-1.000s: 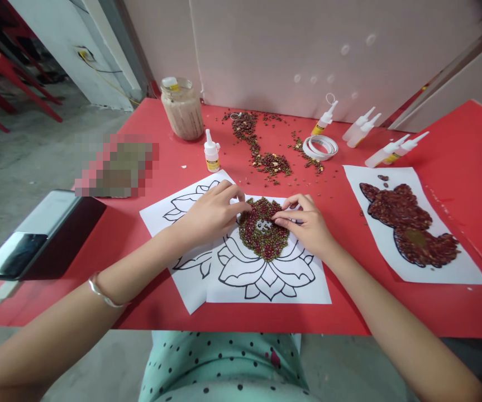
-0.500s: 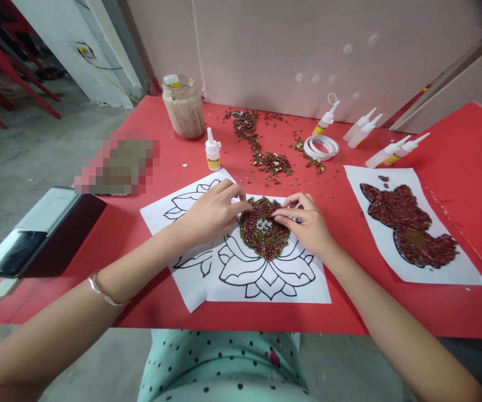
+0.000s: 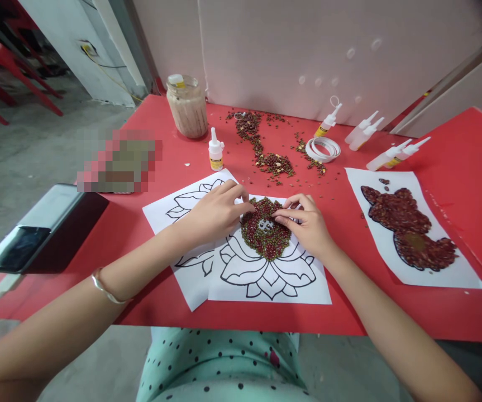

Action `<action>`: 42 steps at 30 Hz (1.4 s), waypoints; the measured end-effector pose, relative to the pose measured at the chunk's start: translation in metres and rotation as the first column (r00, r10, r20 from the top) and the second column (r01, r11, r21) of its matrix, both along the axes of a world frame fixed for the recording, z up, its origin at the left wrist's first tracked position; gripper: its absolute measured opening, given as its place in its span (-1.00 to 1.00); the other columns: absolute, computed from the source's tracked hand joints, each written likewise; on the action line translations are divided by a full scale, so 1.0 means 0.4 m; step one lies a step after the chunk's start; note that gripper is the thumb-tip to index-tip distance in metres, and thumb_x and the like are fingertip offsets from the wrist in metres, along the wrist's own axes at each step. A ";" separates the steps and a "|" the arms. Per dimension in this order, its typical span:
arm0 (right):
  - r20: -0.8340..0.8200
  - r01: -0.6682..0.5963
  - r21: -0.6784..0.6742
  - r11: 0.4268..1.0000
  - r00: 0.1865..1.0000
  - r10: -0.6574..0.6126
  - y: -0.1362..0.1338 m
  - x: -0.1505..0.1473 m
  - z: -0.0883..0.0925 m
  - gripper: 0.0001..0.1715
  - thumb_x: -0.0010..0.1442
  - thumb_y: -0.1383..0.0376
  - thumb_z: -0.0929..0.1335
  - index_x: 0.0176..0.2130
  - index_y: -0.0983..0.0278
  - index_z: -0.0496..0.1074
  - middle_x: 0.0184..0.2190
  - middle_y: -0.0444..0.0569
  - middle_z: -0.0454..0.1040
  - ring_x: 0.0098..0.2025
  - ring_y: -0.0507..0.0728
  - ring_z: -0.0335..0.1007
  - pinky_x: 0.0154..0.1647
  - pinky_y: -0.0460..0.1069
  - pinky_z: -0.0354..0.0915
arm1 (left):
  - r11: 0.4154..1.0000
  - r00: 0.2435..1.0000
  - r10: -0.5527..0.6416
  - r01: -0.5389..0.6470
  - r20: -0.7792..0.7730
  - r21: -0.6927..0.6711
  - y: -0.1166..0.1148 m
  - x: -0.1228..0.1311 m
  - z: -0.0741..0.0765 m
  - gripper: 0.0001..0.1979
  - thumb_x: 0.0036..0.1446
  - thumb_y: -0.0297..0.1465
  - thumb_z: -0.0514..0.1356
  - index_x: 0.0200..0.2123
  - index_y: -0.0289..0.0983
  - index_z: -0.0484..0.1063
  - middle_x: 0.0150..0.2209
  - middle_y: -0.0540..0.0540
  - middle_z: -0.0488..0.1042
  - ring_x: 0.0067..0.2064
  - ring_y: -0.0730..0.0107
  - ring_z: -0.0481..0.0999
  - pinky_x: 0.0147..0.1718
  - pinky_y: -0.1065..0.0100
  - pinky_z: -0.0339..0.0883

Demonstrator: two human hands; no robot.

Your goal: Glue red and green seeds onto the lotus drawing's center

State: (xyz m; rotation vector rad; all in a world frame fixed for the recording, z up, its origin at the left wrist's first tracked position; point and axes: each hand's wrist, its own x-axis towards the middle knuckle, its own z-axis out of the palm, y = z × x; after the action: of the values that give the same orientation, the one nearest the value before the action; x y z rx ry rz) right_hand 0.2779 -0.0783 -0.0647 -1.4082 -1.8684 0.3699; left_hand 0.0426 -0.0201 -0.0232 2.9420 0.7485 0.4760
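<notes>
A white sheet with a black lotus outline lies on the red table, on top of a second lotus sheet. A patch of red and green beans fills the flower's upper middle, with a small bare gap at its centre. My left hand rests on the paper with its fingertips pressed together at the patch's left edge. My right hand has curled fingers pinched at the patch's upper right edge. Whatever the fingertips hold is too small to see.
Loose beans trail across the back of the table. A small glue bottle, a jar, a tape roll and several glue bottles stand behind. A finished bean picture lies at right. A phone on a box sits at left.
Both hands stay at the bean patch with only tiny finger shifts. The view has drifted slightly.
</notes>
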 end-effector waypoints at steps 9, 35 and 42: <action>-0.042 0.038 0.012 0.999 0.998 -0.037 -0.004 -0.002 0.012 -0.85 0.15 0.27 0.37 -0.31 0.07 0.57 -0.31 -0.05 0.35 -0.18 0.12 0.28 -0.13 0.12 0.33 | 1.000 1.000 0.024 -0.024 -0.015 0.015 -0.001 0.005 -0.001 -0.64 0.07 -0.62 0.03 -0.09 -0.25 0.42 -0.13 -0.17 0.37 -0.13 0.24 0.27 -0.15 0.24 0.29; -0.192 0.225 0.046 0.973 0.958 -0.213 0.006 0.031 0.024 -0.86 0.13 0.23 0.38 -0.29 0.11 0.58 -0.40 -0.08 0.31 -0.28 0.08 0.31 -0.22 0.05 0.34 | 0.978 0.974 0.206 -0.208 -0.097 -0.014 0.146 0.102 -0.023 -0.81 0.18 -0.46 0.08 -0.32 -0.37 0.50 -0.25 -0.19 0.34 -0.15 0.18 0.26 -0.19 0.21 0.26; -0.196 0.211 0.044 0.976 0.960 -0.199 0.007 0.033 0.022 -0.85 0.13 0.22 0.38 -0.29 0.12 0.58 -0.39 -0.08 0.32 -0.29 0.08 0.32 -0.22 0.05 0.34 | 0.939 0.989 0.145 -0.136 0.004 -0.314 0.043 0.095 0.015 -0.84 0.14 -0.44 0.13 -0.38 -0.31 0.51 -0.32 -0.12 0.32 -0.20 0.26 0.27 -0.14 0.19 0.27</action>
State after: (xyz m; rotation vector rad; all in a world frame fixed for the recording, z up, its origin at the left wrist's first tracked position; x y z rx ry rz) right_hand 0.2910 -0.0754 -0.0557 -1.4530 -1.5511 0.3255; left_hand 0.0806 -0.0028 -0.0172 2.5948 0.9398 0.3662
